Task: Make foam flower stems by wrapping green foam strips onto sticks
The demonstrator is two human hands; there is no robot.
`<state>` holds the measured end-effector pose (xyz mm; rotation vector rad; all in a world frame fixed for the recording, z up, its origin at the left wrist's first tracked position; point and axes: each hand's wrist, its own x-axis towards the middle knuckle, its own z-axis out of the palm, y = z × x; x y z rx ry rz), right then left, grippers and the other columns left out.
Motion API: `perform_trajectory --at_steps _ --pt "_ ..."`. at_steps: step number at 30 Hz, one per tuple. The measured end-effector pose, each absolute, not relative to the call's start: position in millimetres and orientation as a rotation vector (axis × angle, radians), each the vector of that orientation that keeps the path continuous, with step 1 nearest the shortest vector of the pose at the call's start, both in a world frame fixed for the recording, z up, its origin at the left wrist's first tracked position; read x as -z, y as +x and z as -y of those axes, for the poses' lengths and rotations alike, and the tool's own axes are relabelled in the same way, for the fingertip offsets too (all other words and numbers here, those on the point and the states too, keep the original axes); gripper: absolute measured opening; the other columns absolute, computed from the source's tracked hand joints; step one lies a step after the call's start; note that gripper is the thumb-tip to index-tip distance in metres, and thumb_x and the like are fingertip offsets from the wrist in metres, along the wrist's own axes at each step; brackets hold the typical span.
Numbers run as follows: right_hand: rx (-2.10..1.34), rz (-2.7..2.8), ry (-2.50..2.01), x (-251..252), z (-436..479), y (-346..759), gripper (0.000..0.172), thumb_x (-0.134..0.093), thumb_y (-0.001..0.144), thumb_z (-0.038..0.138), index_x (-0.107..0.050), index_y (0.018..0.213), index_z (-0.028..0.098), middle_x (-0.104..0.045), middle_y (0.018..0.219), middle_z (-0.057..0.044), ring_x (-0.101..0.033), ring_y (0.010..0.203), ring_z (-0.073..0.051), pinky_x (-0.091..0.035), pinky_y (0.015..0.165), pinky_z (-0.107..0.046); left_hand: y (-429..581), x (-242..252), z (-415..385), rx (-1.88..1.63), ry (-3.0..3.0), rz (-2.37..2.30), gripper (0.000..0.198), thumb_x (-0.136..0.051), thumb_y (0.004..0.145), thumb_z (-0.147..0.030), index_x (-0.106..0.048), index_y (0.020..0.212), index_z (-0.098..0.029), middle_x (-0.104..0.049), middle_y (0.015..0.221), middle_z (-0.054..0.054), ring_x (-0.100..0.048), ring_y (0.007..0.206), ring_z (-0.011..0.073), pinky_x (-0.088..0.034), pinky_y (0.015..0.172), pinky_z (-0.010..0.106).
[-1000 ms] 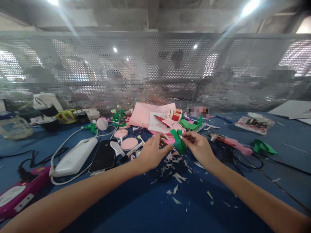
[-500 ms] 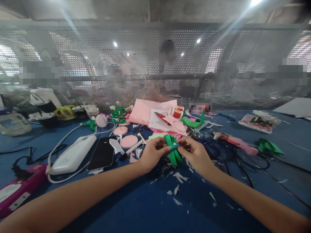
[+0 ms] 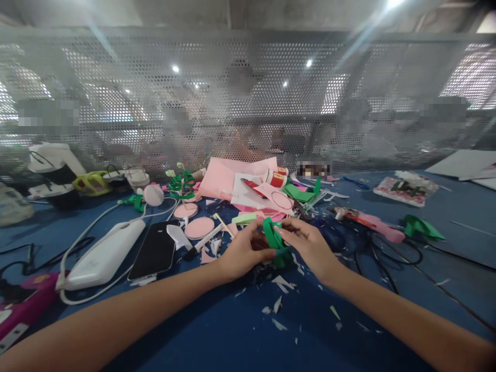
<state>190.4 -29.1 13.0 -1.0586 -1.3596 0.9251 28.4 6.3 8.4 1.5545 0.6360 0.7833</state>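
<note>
A looped piece of green paper strips (image 3: 273, 238) is held between both hands, just above the blue table. My left hand (image 3: 244, 249) pinches it from the left, the thumb low on the strips. My right hand (image 3: 308, 245) grips it from the right, thumb and index finger pressed on the upper strip. Fingers hide part of the strips. Under and around the hands lie white paper scraps (image 3: 279, 324). Left of my left hand are a white-and-black marker pen (image 3: 205, 242), a thin stick (image 3: 225, 226) and pink paper discs (image 3: 199, 228).
A black phone (image 3: 153, 250), a white power bank (image 3: 104, 253) and a magenta power strip (image 3: 33, 305) stand left with cables. Pink paper sheets (image 3: 220, 178) lie behind. A pink glue gun (image 3: 374, 227) with cord and green paper (image 3: 421, 227) are on the right. A perforated metal screen (image 3: 217, 103) closes the back.
The view has shifted slightly right. My fingers have moved on the green strips: the right thumb now lies higher across them, and the left thumb sits lower.
</note>
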Motion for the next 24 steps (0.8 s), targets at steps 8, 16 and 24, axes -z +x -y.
perform_trajectory --at_steps 8,16,24 --pt "-1.041 1.091 -1.019 -17 22 197 0.023 -0.064 0.067 0.037 -0.068 0.079 0.018 -0.066 0.080 -0.005 -0.060 0.076 -0.019 -0.047 0.073 -0.033 30 -9 -11 -0.863 1.697 -0.771 0.050 -0.067 0.065 -0.017 -0.049 0.111 -0.017 -0.053 0.067 -0.004 -0.054 0.065 0.0113 -0.046 0.064 0.026" --pt "-0.655 1.206 -1.197 -3 9 212 0.034 -0.058 0.075 0.044 -0.060 0.096 0.017 -0.063 0.090 -0.008 -0.059 0.082 -0.022 -0.048 0.074 -0.036 30 -11 -11 -0.895 1.748 -0.840 0.061 -0.062 0.067 -0.015 -0.041 0.124 -0.015 -0.053 0.065 -0.004 -0.052 0.062 0.0105 -0.043 0.059 0.023" --pt "-0.784 1.049 -1.129 -7 9 211 0.023 -0.055 0.075 0.040 -0.059 0.085 0.019 -0.060 0.077 -0.004 -0.058 0.070 -0.019 -0.051 0.062 -0.033 28 -17 -9 -1.183 1.544 -0.948 0.063 -0.064 0.069 -0.023 -0.036 0.125 -0.017 -0.055 0.073 -0.003 -0.051 0.058 0.0086 -0.043 0.055 0.021"
